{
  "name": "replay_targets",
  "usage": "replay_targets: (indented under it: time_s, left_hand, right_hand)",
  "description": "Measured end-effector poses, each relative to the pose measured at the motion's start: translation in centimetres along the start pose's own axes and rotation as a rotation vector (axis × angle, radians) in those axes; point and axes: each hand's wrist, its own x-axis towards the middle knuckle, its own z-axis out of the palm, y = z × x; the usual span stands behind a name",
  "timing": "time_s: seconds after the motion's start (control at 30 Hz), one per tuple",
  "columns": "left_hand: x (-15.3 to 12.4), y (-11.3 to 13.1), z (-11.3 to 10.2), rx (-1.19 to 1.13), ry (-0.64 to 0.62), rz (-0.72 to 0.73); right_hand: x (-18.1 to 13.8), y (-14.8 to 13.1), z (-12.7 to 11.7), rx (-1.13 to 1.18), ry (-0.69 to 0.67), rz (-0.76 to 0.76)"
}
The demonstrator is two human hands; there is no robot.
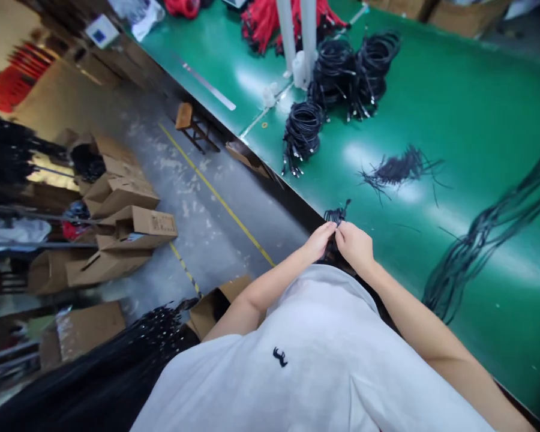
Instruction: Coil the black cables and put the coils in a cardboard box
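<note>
My left hand (320, 241) and my right hand (354, 245) meet at the table's near edge, close to my body. Between them is a coiled black cable (335, 215), its loops showing just beyond my fingertips. Fingers of both hands are closed on it, thumbs close together; the lower part of the coil is largely hidden by the hands. Further up the table lies a loose pile of short black ties (396, 168). A bundle of coiled black cables (302, 133) rests near the table edge, with metal tips pointing down.
More coiled black cables (337, 66) and red cables (263, 27) lie by white posts (309, 36). Long black cables (459, 264) stretch across the green table (499, 108) on the right. Cardboard boxes (137, 225), a wooden stool (185, 116) and hanging black cables (117, 354) are at left.
</note>
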Motion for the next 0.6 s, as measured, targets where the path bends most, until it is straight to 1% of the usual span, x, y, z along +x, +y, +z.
replay_targets:
  time_s: [0.03,0.07,0.13,0.2,0.27,0.33,0.4,0.5,0.6]
  left_hand:
    - [-0.3,0.1,0.3,-0.072,0.014,0.034]
    - [-0.6,0.3,0.7,-0.09,0.013,0.063]
    - [-1.3,0.7,1.3,-0.033,0.0,0.106]
    - [-1.8,1.2,1.7,0.066,-0.022,0.125]
    - [-2.1,1.6,2.0,0.14,-0.065,0.134]
    - [-2.4,1.9,2.0,0.169,-0.104,0.141]
    - [-2.6,2.4,1.8,0.165,-0.142,0.127]
    - [-2.4,3.3,1.2,0.143,-0.206,0.069]
    - [-1.1,4.5,0.1,0.157,-0.23,0.067]
  right_hand:
    - [-0.3,0.2,0.1,0.168,0.021,0.072]
    - [-0.5,0.4,0.1,0.354,0.033,0.149]
    - [-0.8,1.1,0.1,0.739,0.01,0.308]
    - [-1.0,1.9,-0.1,1.082,-0.073,0.451]
    - [-1.1,2.5,-0.5,1.327,-0.199,0.537]
    - [-1.1,2.9,-0.9,1.448,-0.304,0.559]
    - [-1.2,3.0,-1.2,1.478,-0.351,0.559]
    - [-1.0,2.9,-1.3,1.456,-0.356,0.548]
    - [-0.4,3.2,-1.3,1.384,-0.346,0.521]
